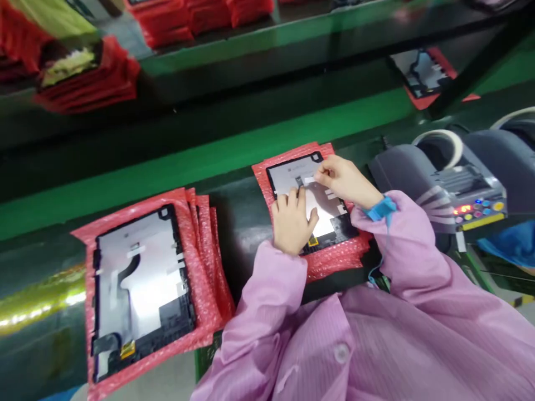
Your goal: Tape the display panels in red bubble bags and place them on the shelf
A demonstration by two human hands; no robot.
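A flat panel [325,195] with a silvery back and black edges lies on red bubble-wrap bags [330,264]. My left hand [291,221] rests on its left part, fingers spread, the fingertips near a small dark connector. On the upper right of the panel, my right hand [340,179] pinches the end of a small white strip [310,180], thumb and index finger together. A blue band [381,209] with a cord circles my right wrist. At the left, a similar panel [142,278] lies on another pile of red bags [204,267].
A grey tape dispenser [418,172] with a lit red display and a tape roll [453,150] stands at the right. Blue cloth [512,245] lies beyond it. Stacks of red bags [96,83] fill the shelf above; another panel [422,72] sits at the back right.
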